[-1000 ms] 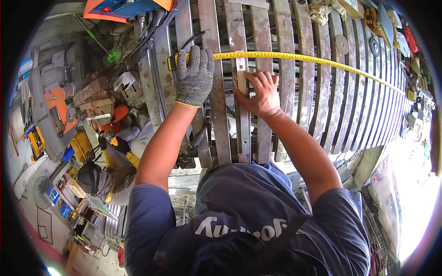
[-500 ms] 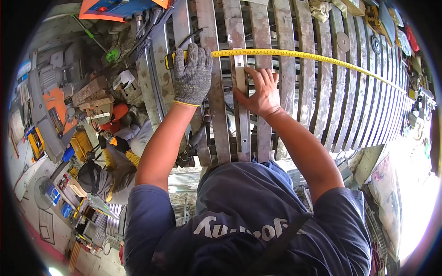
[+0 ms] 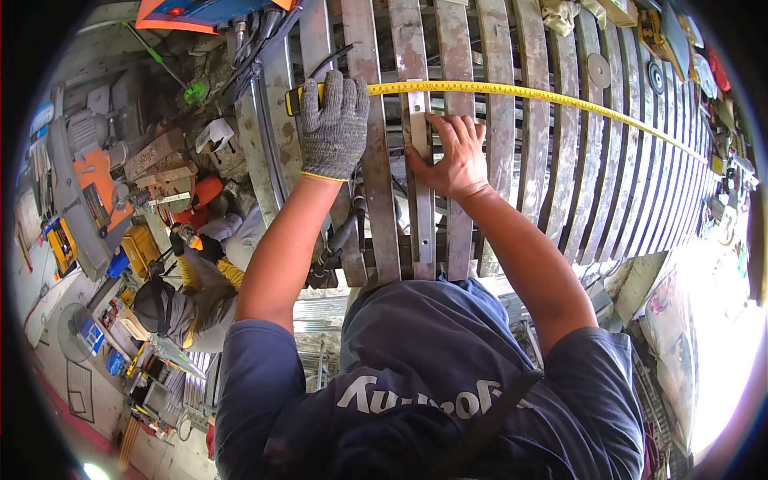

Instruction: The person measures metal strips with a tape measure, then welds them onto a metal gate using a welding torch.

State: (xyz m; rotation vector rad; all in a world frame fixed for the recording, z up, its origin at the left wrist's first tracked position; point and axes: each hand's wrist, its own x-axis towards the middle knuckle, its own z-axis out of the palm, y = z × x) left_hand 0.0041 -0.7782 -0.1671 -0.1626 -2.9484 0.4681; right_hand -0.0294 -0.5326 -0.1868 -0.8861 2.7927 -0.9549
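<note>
My left hand [image 3: 334, 128], in a grey knitted glove, is closed over a tape measure [image 3: 294, 102]; its case mostly hides under the palm and fingers. From there the yellow blade [image 3: 512, 91] stretches far to the right across the slats. Under the blade lies a narrow metal bar with holes [image 3: 418, 132], running toward my body on top of a slat. My bare right hand [image 3: 456, 160] grips this bar just below the blade, thumb on it and curled fingertips at its right edge.
The slatted metal bench [image 3: 500, 144] has gaps between its bars. Two discs [image 3: 598, 71] [image 3: 656, 78] lie further right. A blue and orange machine [image 3: 210, 14] with cables stands at the top left. Another person [image 3: 196, 296] in yellow sleeves crouches at the left among tools.
Both hands hold nearly the same places. The tape blade and its case sit very slightly higher in view; the other person has hardly moved.
</note>
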